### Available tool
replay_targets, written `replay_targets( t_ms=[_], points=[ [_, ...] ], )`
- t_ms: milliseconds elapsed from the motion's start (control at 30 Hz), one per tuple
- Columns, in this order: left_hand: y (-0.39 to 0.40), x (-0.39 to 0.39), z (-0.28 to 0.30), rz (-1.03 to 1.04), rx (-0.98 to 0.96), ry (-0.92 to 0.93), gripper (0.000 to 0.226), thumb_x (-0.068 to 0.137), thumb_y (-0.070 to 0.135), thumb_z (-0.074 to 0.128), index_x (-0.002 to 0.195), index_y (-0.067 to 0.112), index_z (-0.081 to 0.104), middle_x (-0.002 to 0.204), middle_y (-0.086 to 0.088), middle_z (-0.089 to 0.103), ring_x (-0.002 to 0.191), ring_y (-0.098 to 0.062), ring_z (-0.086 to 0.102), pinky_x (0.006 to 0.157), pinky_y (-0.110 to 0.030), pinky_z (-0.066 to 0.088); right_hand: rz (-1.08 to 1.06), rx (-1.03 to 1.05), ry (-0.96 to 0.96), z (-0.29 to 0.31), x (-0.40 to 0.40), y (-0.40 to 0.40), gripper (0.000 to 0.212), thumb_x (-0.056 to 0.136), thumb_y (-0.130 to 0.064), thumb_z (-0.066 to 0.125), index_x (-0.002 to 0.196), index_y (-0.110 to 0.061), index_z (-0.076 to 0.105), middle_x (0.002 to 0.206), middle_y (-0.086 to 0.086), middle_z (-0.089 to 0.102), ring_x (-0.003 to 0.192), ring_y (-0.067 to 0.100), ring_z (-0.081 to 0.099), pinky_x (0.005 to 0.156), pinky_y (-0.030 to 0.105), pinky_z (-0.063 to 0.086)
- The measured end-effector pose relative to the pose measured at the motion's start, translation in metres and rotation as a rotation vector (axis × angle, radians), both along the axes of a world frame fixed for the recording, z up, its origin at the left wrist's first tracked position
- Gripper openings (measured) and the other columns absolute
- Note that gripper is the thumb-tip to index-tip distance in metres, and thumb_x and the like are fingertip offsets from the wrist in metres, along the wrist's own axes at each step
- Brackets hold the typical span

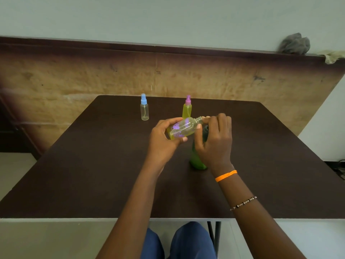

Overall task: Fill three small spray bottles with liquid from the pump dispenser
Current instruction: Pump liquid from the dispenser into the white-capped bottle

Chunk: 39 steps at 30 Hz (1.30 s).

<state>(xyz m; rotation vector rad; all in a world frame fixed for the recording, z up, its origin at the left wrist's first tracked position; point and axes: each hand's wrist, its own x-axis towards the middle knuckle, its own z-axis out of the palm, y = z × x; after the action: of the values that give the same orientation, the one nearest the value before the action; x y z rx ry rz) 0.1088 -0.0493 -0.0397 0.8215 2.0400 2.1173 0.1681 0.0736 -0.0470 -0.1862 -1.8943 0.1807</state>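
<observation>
A tilted spray bottle [183, 128] is gripped by the left hand [165, 140]; its neck, at two o'clock, is pinched by the right hand [214, 141]. Filling at the green pump dispenser [197, 157] seems underway; steady alignment is needed next.

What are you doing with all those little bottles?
Filling them. The left hand holds a tilted bottle, and the right hand is at its neck, over the green dispenser. The pink-capped bottle already holds yellow liquid; the blue-capped bottle looks empty. Both stand on the table.
</observation>
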Motion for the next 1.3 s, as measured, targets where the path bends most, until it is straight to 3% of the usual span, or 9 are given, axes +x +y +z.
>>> replay_targets(
  t_ms=[233, 400, 567, 700, 833, 1133, 1300],
  points=[
    [-0.003, -0.002, -0.001, -0.004, -0.017, 0.026, 0.057, 0.065, -0.008, 0.076, 0.101, 0.033, 0.062, 0.111, -0.004, 0.063, 0.098, -0.008, 0.062, 0.087, -0.028, 0.053, -0.006, 0.006, 0.007, -0.010, -0.001, -0.003, 0.022, 0.086, -0.015, 0.051, 0.087, 0.005, 0.061, 0.082, 0.018, 0.052, 0.077, 0.023, 0.040, 0.069, 0.030, 0.036],
    [-0.003, 0.000, 0.001, 0.003, -0.015, 0.024, 0.057, 0.065, -0.007, 0.077, 0.105, 0.031, 0.063, 0.111, -0.005, 0.062, 0.099, -0.010, 0.062, 0.088, -0.030, 0.053, 0.026, -0.041, -0.011, 0.005, 0.000, -0.002, 0.021, 0.087, -0.016, 0.049, 0.080, 0.001, 0.058, 0.079, 0.014, 0.050, 0.075, 0.022, 0.039, 0.067, 0.029, 0.033],
    [-0.002, 0.000, 0.000, 0.006, -0.014, 0.017, 0.056, 0.065, -0.010, 0.075, 0.103, 0.029, 0.063, 0.110, -0.006, 0.061, 0.090, -0.001, 0.061, 0.080, -0.017, 0.051, -0.013, 0.009, 0.008, -0.010, -0.002, -0.002, 0.020, 0.086, -0.012, 0.050, 0.086, 0.005, 0.061, 0.082, 0.017, 0.052, 0.077, 0.024, 0.039, 0.068, 0.030, 0.035],
    [-0.003, 0.000, 0.001, -0.009, -0.018, -0.005, 0.055, 0.066, -0.009, 0.075, 0.106, 0.027, 0.063, 0.112, -0.004, 0.061, 0.093, -0.002, 0.061, 0.082, -0.019, 0.052, -0.005, 0.008, 0.014, -0.009, -0.003, -0.002, 0.021, 0.086, -0.013, 0.050, 0.087, 0.005, 0.061, 0.082, 0.018, 0.053, 0.078, 0.024, 0.040, 0.070, 0.030, 0.036],
    [-0.002, 0.000, 0.002, -0.019, -0.003, -0.024, 0.054, 0.066, -0.010, 0.074, 0.110, 0.020, 0.064, 0.112, -0.006, 0.061, 0.090, -0.001, 0.060, 0.077, -0.012, 0.050, 0.008, -0.004, -0.016, 0.000, 0.001, -0.003, 0.020, 0.087, -0.014, 0.049, 0.084, 0.003, 0.059, 0.081, 0.016, 0.050, 0.076, 0.025, 0.041, 0.067, 0.031, 0.035],
    [-0.002, -0.003, -0.003, 0.004, -0.016, 0.032, 0.058, 0.065, -0.008, 0.076, 0.099, 0.037, 0.061, 0.110, -0.003, 0.062, 0.096, -0.005, 0.062, 0.085, -0.023, 0.052, -0.013, 0.028, 0.014, -0.013, -0.006, 0.001, 0.023, 0.088, -0.014, 0.049, 0.084, 0.006, 0.061, 0.080, 0.017, 0.053, 0.075, 0.025, 0.041, 0.067, 0.033, 0.037],
    [-0.001, -0.002, 0.000, -0.012, -0.004, 0.014, 0.057, 0.066, -0.008, 0.076, 0.102, 0.034, 0.062, 0.110, -0.004, 0.062, 0.094, -0.004, 0.061, 0.083, -0.020, 0.051, 0.012, 0.007, -0.004, 0.003, -0.002, 0.000, 0.021, 0.089, -0.014, 0.048, 0.078, 0.002, 0.058, 0.077, 0.016, 0.050, 0.072, 0.025, 0.041, 0.064, 0.034, 0.036]
  ],
)
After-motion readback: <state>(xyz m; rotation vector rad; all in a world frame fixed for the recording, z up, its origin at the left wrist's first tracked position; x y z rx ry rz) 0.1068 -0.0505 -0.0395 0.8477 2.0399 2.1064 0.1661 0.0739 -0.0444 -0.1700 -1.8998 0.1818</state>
